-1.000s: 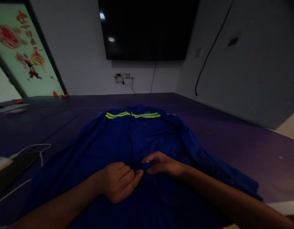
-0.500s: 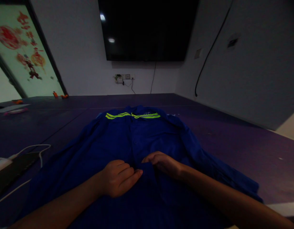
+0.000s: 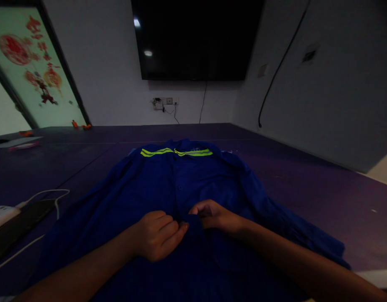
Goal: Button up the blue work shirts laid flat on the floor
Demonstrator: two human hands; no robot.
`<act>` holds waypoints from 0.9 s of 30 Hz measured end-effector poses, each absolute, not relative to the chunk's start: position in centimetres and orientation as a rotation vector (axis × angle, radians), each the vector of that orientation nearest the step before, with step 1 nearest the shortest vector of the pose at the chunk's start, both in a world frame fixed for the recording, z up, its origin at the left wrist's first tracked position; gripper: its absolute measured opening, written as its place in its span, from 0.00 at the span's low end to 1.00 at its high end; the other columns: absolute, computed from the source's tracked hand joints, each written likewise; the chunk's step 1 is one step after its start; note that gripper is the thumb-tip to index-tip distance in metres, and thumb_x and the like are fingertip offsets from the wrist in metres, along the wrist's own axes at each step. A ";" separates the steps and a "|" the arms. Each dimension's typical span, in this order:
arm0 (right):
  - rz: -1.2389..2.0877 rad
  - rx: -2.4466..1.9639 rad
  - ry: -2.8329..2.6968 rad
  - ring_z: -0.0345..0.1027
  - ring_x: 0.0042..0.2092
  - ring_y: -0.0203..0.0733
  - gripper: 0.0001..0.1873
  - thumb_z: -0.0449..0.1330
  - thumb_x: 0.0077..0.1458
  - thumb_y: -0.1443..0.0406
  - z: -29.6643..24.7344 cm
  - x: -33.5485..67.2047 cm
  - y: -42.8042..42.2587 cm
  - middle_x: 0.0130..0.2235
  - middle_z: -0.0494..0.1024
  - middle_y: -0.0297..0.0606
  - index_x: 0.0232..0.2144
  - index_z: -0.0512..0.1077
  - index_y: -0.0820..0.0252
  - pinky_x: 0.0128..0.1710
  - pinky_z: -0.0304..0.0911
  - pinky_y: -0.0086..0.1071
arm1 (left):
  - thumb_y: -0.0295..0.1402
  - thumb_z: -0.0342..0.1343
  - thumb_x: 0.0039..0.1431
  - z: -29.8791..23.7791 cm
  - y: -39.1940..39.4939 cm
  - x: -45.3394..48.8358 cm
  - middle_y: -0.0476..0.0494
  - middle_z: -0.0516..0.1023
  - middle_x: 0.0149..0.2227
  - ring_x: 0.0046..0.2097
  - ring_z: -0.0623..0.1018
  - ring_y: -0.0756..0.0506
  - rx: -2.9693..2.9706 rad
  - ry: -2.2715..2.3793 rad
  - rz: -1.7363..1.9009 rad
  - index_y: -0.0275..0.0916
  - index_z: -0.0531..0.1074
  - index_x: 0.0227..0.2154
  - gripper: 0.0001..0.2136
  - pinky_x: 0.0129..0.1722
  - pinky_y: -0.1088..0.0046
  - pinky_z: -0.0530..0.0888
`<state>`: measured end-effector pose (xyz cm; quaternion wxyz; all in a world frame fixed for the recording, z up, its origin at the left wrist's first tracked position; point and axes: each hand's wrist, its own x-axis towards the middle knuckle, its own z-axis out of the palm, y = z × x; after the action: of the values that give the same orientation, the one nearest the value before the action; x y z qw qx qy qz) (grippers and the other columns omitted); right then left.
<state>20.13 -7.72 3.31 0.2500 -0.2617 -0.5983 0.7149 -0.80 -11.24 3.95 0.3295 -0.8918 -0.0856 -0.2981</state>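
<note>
A dark blue work shirt (image 3: 149,184) with yellow-green reflective stripes across the chest lies spread out, its collar at the far end. My left hand (image 3: 160,235) is closed, thumb and fingers pinching the shirt's front edge near the middle. Just to the right, my right hand (image 3: 214,214) grips the same front placket, with its fingertips partly tucked behind the cloth. A button (image 3: 180,188) shows on the placket above the hands. Whether a button sits between the fingers is hidden.
The shirt rests on a purple surface (image 3: 294,184). At left are a white power strip (image 3: 3,216), a dark flat object (image 3: 23,226) and a white cable (image 3: 55,191). A large black screen (image 3: 196,42) hangs on the wall behind.
The view has shifted slightly. My right fingers have bent a little more at the placket, while my left hand keeps its pinch in nearly the same place.
</note>
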 end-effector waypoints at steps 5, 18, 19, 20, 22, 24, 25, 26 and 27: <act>1.919 -0.693 -1.589 0.64 0.28 0.30 0.11 0.67 0.35 0.68 3.1 20.0 -7.6 0.26 0.71 0.32 0.24 0.69 0.65 0.29 0.57 0.25 | 0.23 0.50 0.54 3.9 -11.2 -0.7 0.50 0.68 0.19 0.20 0.65 0.53 -2.322 -0.208 -0.775 0.29 0.68 0.32 0.05 0.15 0.75 0.57; 1.883 -0.783 -1.620 0.64 0.27 0.30 0.10 0.67 0.35 0.67 3.3 20.1 -7.7 0.25 0.72 0.32 0.23 0.71 0.66 0.28 0.58 0.25 | 0.23 0.50 0.53 3.9 -11.2 -0.5 0.49 0.70 0.21 0.20 0.66 0.53 -2.313 -0.183 -0.748 0.30 0.69 0.31 0.04 0.15 0.76 0.58; 1.879 -0.790 -1.618 0.63 0.26 0.30 0.10 0.67 0.34 0.66 3.3 20.1 -7.7 0.25 0.72 0.32 0.23 0.72 0.66 0.28 0.58 0.25 | 0.23 0.50 0.54 3.9 -11.2 -0.5 0.49 0.70 0.21 0.20 0.66 0.53 -2.318 -0.178 -0.739 0.29 0.68 0.32 0.04 0.15 0.76 0.58; 1.874 -0.794 -1.620 0.63 0.26 0.30 0.10 0.67 0.34 0.66 3.2 20.1 -7.7 0.25 0.72 0.32 0.22 0.72 0.66 0.28 0.58 0.25 | 0.24 0.50 0.54 3.8 -11.2 -0.5 0.49 0.71 0.22 0.20 0.67 0.53 -2.324 -0.173 -0.728 0.29 0.68 0.33 0.05 0.15 0.76 0.59; 1.855 -0.792 -1.636 0.63 0.26 0.30 0.10 0.67 0.34 0.66 3.2 20.1 -7.6 0.24 0.72 0.32 0.22 0.72 0.65 0.28 0.58 0.25 | 0.24 0.49 0.54 3.8 -11.2 -0.6 0.48 0.71 0.22 0.20 0.67 0.53 -2.327 -0.158 -0.709 0.28 0.68 0.34 0.06 0.15 0.76 0.59; 1.838 -0.791 -1.658 0.63 0.26 0.30 0.10 0.67 0.34 0.65 3.1 20.1 -7.6 0.24 0.72 0.32 0.22 0.72 0.65 0.28 0.58 0.25 | 0.24 0.49 0.54 3.7 -11.1 -0.5 0.49 0.70 0.22 0.20 0.67 0.53 -2.324 -0.152 -0.709 0.28 0.68 0.34 0.06 0.14 0.76 0.59; 1.832 -0.793 -1.668 0.63 0.26 0.30 0.11 0.67 0.34 0.64 3.2 20.1 -7.6 0.24 0.72 0.32 0.22 0.72 0.65 0.28 0.58 0.26 | 0.24 0.50 0.54 3.6 -11.1 -0.5 0.49 0.70 0.22 0.20 0.67 0.53 -2.323 -0.150 -0.714 0.28 0.68 0.34 0.06 0.14 0.76 0.59; 1.826 -0.797 -1.679 0.63 0.26 0.30 0.11 0.67 0.34 0.64 3.2 20.1 -7.6 0.24 0.72 0.32 0.22 0.73 0.65 0.28 0.58 0.26 | 0.24 0.49 0.54 3.6 -11.1 -0.5 0.49 0.70 0.22 0.20 0.67 0.53 -2.325 -0.150 -0.714 0.29 0.68 0.34 0.05 0.14 0.76 0.59; 1.821 -0.800 -1.690 0.62 0.26 0.30 0.11 0.67 0.34 0.64 3.2 20.1 -7.6 0.24 0.72 0.33 0.22 0.73 0.65 0.28 0.58 0.26 | 0.24 0.49 0.54 3.6 -11.1 -0.5 0.49 0.70 0.22 0.20 0.67 0.53 -2.329 -0.152 -0.711 0.29 0.68 0.34 0.05 0.15 0.76 0.59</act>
<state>20.12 -7.59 3.21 0.2626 -0.2959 -0.6249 0.6731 -0.45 -11.09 3.60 0.3438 -0.8964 -0.0584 -0.2736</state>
